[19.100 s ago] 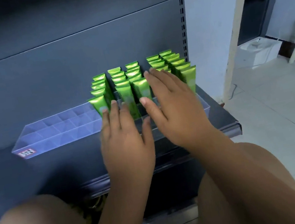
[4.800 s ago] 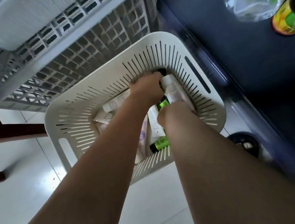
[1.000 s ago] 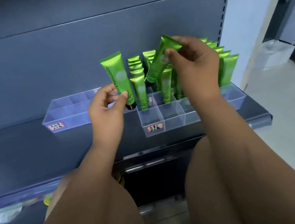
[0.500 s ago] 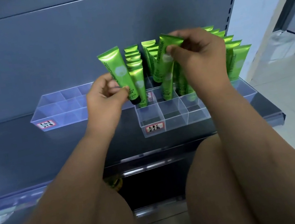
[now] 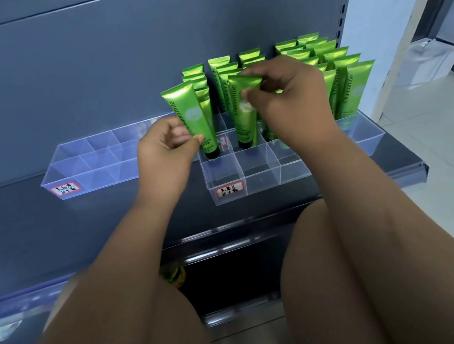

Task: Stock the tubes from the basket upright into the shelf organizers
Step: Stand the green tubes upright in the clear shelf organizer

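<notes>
My left hand (image 5: 166, 152) pinches a green tube (image 5: 190, 119) near its black cap, the cap down at the left column of the clear middle organizer (image 5: 260, 178). My right hand (image 5: 292, 102) pinches the flat top of a second green tube (image 5: 242, 108), which stands cap down in the middle column. Behind them several green tubes (image 5: 338, 73) stand upright in rows. The front row of compartments holds no tubes. The basket is out of view.
A second clear organizer (image 5: 89, 171) with a red label lies to the left on the dark shelf (image 5: 48, 233). The shelf's front rail runs below my wrists. My knees fill the lower frame. White floor tiles (image 5: 440, 134) lie to the right.
Both tubes have come down from above the organizer into its compartments; the right one, tilted before, now stands nearly upright.
</notes>
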